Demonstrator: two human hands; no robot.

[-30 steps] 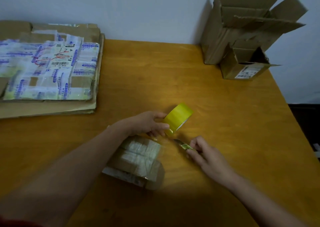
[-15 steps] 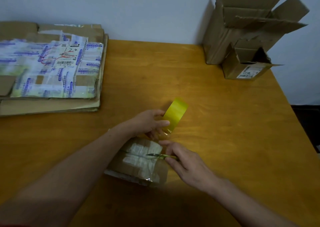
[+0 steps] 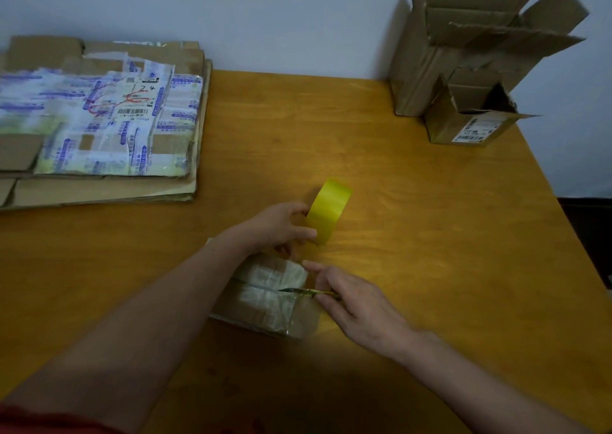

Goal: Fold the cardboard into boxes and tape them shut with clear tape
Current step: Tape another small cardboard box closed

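- The left hand's fingers (image 3: 306,233) are curled round a yellow-tinted tape roll (image 3: 329,210), thumb on the near edge and the other fingers at the far side. The left hand (image 3: 276,228) holds the roll on edge just above the desk (image 3: 414,234), a little above the middle of the frame.
- The right hand's fingers (image 3: 326,297) are together, pinching a thin cutter (image 3: 304,291) with a yellow-green handle. The forefinger alone is stretched out toward the roll.
- The right hand (image 3: 359,306) sits at the right end of a small box (image 3: 265,297), and the cutter's blade lies along the seam on the box's top.
- The small box lies flat on the desk at lower centre, partly under the left forearm. Its top is covered with shiny tape and pale label remains, with no writing readable.
- A flat cardboard stack (image 3: 99,191) lies at the upper left of the frame, against the wall.
- The top sheet carries a white shipping label (image 3: 137,100) with a barcode, black handwritten figures that look like "17 4", and red scribble. Around the label are strips with blue print too blurred to read.
- At the upper right stands a tall open box (image 3: 417,79) with its flaps up. A smaller open box (image 3: 443,119) leans against it, and its white barcode sticker (image 3: 473,132) is too small to read.
- A red sleeve (image 3: 29,422) shows at the lower left corner.
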